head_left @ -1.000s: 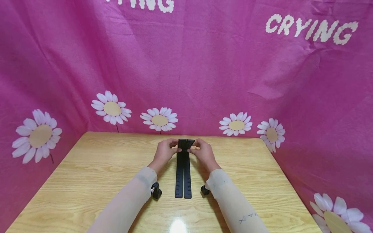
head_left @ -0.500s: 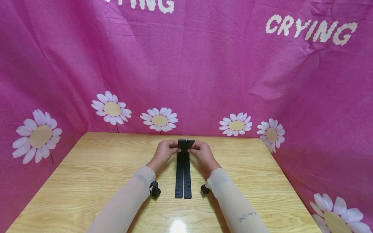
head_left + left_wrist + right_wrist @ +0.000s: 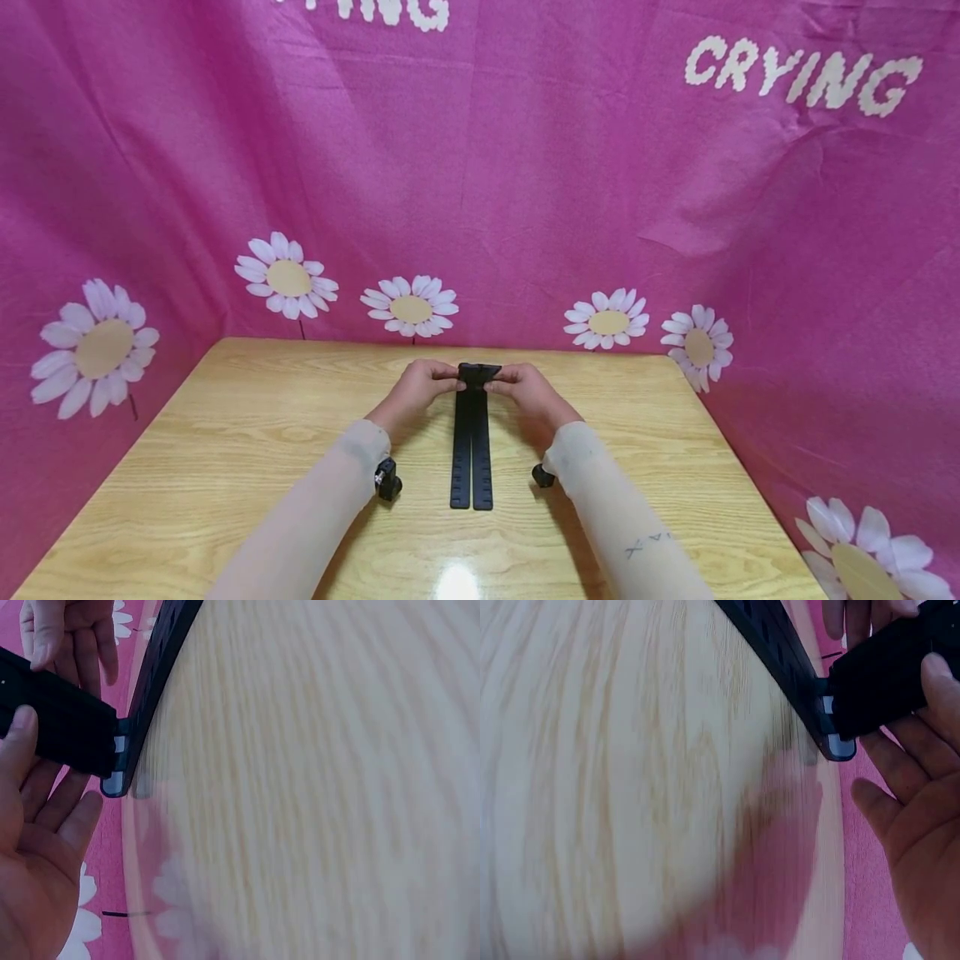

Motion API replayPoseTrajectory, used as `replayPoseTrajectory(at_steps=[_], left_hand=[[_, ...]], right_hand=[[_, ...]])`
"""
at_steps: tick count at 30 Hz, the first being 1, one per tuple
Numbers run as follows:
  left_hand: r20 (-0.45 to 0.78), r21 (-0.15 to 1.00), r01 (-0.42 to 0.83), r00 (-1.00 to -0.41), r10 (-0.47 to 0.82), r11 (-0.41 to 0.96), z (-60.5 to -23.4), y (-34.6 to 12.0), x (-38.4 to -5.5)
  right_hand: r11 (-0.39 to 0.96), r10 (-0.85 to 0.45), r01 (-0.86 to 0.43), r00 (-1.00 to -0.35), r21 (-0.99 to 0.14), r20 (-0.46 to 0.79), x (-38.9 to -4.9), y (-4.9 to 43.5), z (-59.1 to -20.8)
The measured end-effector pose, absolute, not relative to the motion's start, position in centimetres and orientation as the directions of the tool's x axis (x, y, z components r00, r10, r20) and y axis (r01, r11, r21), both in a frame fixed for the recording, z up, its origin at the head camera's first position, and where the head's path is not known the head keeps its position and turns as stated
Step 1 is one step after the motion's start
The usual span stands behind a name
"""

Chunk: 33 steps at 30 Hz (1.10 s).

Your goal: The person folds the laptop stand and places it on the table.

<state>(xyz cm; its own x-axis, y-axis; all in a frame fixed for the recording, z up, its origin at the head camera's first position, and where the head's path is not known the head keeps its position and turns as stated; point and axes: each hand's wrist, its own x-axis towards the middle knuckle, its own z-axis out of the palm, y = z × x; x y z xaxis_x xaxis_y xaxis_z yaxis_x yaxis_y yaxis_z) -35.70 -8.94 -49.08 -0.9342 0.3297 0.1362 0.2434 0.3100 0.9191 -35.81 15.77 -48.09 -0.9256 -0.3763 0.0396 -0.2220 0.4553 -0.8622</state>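
Note:
A black folding stand (image 3: 472, 417) lies near the table's middle, its two long notched legs side by side and pointing toward me. At its far end a hinged black panel (image 3: 60, 720) is raised off the legs. My left hand (image 3: 418, 388) pinches the panel's left side, thumb on the near face and fingers behind. On the right side my right hand (image 3: 529, 395) holds it the same way, seen closely in the right wrist view with the panel (image 3: 881, 679) between thumb and fingers. The hinge shows at the leg's end in both wrist views. The panel hides some fingertips.
The wooden table (image 3: 637, 433) ends at a pink curtain (image 3: 525, 167) with daisies, which hangs behind it and along both sides. Small black devices (image 3: 387, 480) are strapped at both wrists, close above the tabletop.
The raised panel's top edge has come down slightly and looks more foreshortened. Both wrists have spread a little outward. The long legs stay in place.

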Motion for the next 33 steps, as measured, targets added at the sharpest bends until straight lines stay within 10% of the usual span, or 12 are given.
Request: replayPoseTrajectory(at_steps=[33], left_hand=[[0.034, 0.811, 0.362, -0.813, 0.582, 0.459, -49.0, -10.7, -34.5]], right_hand=[[0.538, -0.568, -0.289, -0.818, -0.792, -0.087, -34.6, 16.8, -48.8]])
